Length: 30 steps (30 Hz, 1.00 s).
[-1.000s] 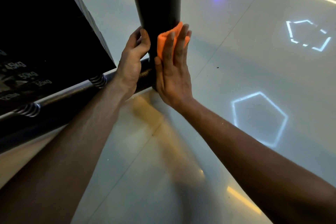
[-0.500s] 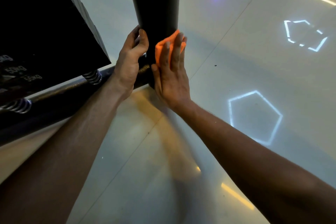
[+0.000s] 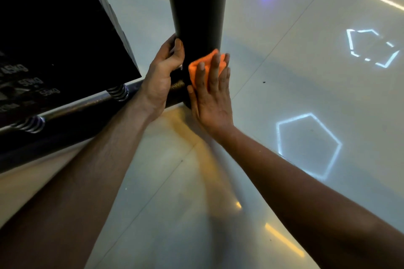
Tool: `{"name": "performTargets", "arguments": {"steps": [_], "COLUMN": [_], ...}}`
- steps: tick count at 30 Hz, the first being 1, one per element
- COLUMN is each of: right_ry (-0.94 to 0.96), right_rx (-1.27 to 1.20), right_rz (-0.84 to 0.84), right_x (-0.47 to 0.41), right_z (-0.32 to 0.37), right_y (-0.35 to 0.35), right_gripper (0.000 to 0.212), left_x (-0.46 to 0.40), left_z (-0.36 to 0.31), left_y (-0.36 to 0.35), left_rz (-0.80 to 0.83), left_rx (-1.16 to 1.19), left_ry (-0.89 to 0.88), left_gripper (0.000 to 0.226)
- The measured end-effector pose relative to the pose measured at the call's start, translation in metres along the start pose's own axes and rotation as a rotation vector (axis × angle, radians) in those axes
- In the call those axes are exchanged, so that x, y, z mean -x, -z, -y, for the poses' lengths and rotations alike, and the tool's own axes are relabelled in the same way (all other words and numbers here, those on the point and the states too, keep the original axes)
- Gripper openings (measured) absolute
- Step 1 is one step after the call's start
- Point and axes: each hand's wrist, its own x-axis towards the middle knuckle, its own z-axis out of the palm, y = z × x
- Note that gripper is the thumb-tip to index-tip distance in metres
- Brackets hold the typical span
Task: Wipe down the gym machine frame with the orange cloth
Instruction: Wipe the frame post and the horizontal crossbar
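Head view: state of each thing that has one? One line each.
orange cloth: bunched, pressed flat against the upright post near its base.
right hand: fingers straight, pressing the cloth to the post.
left hand: fingers curled round the post's left side, bracing.
upright post: standing, black, lower end meets the floor.
weight stack: sitting above two coil springs; labels 45kg, 50kg, 55kg readable.
floor: glossy, reflecting hexagon lights.

Open floor (image 3: 284,94) lies right of the upright post (image 3: 196,6); the weight stack (image 3: 54,28) and base bar (image 3: 76,113) crowd its left.

dim | glare streaks on glossy floor (image 3: 284,94) | wide-angle edge warp
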Motion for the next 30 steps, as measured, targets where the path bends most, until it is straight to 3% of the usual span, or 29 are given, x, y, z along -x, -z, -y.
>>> {"name": "performTargets", "arguments": {"steps": [4, 10, 13, 17, 23, 28, 30], "right_ry": [-0.017, -0.043, 0.033, -0.067, -0.130, -0.157, -0.187], "right_rx": [-0.006, -0.079, 0.001, -0.073, -0.189, -0.148, -0.178], "right_rz": [0.152, -0.080, 0.034, 0.174, 0.002, 0.228, 0.214], "right_x": [0.029, -0.018, 0.004, 0.033, -0.007, 0.031, 0.029], "right_z": [-0.012, 0.009, -0.007, -0.013, 0.011, -0.004, -0.002], "right_y": [-0.002, 0.005, 0.000, 0.000, 0.005, 0.006, 0.007], "right_gripper": [0.089, 0.086, 0.086, 0.086, 0.088, 0.083, 0.082], "left_x": [0.001, 0.004, 0.003, 0.004, 0.004, 0.007, 0.006], "left_z": [0.001, -0.001, -0.003, 0.000, 0.001, -0.001, -0.001], "left_y": [-0.002, -0.002, -0.002, -0.005, -0.004, -0.010, -0.010], "left_rz": [-0.014, 0.012, -0.006, -0.047, -0.022, -0.064, -0.060], "left_rx": [-0.020, -0.001, -0.004, -0.041, -0.041, -0.064, -0.069], "left_ry": [0.007, 0.017, 0.009, 0.009, -0.003, -0.011, -0.004], "left_gripper": [0.046, 0.046, 0.046, 0.045, 0.048, 0.045, 0.045]}}
